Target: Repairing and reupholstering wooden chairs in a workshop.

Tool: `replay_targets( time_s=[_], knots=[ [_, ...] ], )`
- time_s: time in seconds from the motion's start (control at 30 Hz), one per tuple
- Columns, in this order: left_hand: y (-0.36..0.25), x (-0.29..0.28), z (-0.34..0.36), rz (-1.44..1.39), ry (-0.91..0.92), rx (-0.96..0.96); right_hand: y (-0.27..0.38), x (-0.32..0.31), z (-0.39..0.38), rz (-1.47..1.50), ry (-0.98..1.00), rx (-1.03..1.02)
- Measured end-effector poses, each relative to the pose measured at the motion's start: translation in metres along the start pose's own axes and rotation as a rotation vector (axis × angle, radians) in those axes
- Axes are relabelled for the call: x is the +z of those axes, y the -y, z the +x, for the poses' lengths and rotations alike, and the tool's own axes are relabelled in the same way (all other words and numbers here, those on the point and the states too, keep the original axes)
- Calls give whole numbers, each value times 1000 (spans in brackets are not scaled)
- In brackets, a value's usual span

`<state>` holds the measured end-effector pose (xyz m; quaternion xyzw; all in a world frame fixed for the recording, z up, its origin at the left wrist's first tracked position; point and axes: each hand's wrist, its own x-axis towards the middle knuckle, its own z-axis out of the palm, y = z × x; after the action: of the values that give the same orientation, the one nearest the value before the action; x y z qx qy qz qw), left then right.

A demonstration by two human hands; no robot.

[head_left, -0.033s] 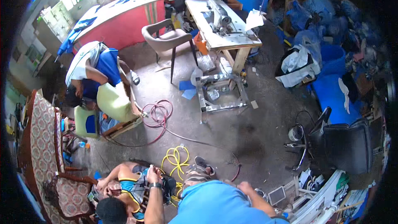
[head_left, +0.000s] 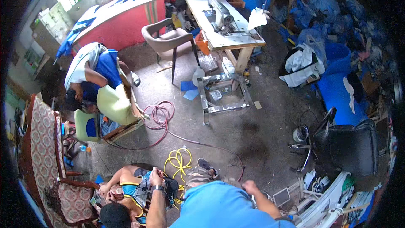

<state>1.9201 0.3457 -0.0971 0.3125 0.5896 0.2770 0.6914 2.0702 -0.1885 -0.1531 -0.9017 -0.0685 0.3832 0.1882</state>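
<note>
So, far left, a patterned sofa (head_left: 43,143) stands with its long axis running from the top of the view toward the bottom, a patterned seat (head_left: 75,201) just beside its near end. Next along, a co-worker in a white top (head_left: 80,65) bends low over a pale green chair (head_left: 114,104). Below them, a second co-worker in a blue and yellow vest (head_left: 134,191) sits close by the left hand (head_left: 156,178). That hand, watch (head_left: 157,188) on the wrist, points up the view, fingers bunched narrow; a pale spot shows at their tips, too blurred to name or to give a long axis. Just to its right lies the yellow hose (head_left: 180,167), loosely coiled on the floor, its loops drawn out lengthwise from top to bottom. Higher up, a red hose (head_left: 163,122) coils and trails off rightward. Then a bare frame (head_left: 228,107) on the floor, a sewing machine (head_left: 222,14) beyond it. Over to the right hand (head_left: 249,187): fingers curled in, and whether they grip anything, I cannot tell. A grey panel (head_left: 281,197) sits near it, and farther right stands a black chair (head_left: 352,147).
</note>
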Motion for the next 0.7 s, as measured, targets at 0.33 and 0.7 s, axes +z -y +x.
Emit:
replay_targets(
  time_s=[0.33,0.7],
  knots=[
    [-35,147,-85,413,364,147,108,-72,109,903,-264,54],
    [-47,153,-44,447,-143,112,87,-122,350,148,346,327]
  ],
)
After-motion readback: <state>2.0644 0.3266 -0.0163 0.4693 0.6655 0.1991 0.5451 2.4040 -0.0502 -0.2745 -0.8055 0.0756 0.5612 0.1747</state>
